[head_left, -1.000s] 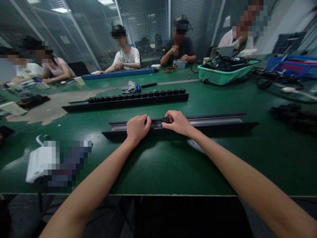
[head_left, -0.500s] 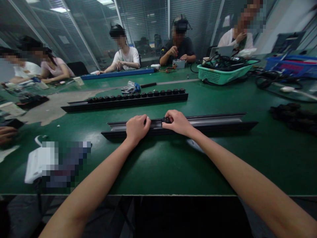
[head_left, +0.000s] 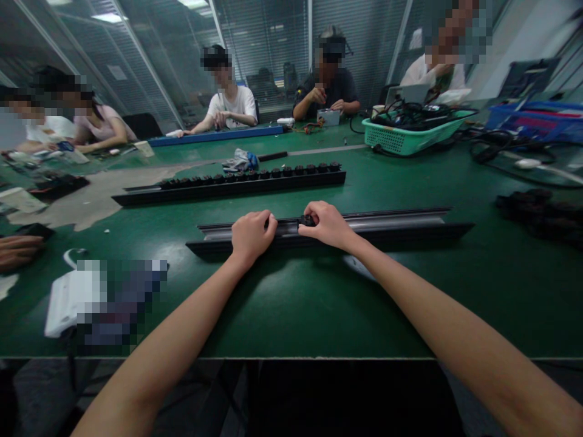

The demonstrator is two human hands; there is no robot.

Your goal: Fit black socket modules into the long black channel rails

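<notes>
Small black part (head_left: 305,221) sits mid-frame in the near rail (head_left: 410,233), at the fingertips of the right hand (head_left: 328,225), pinched nearly closed. Looks like a hold-and-position step; any shift needs that pinch kept, rail steady. Left hand (head_left: 253,238) curls on the rail just left; can't tell if it grips anything. Far rail (head_left: 237,187), upper left of centre, carries dark pieces (head_left: 276,173).
</notes>
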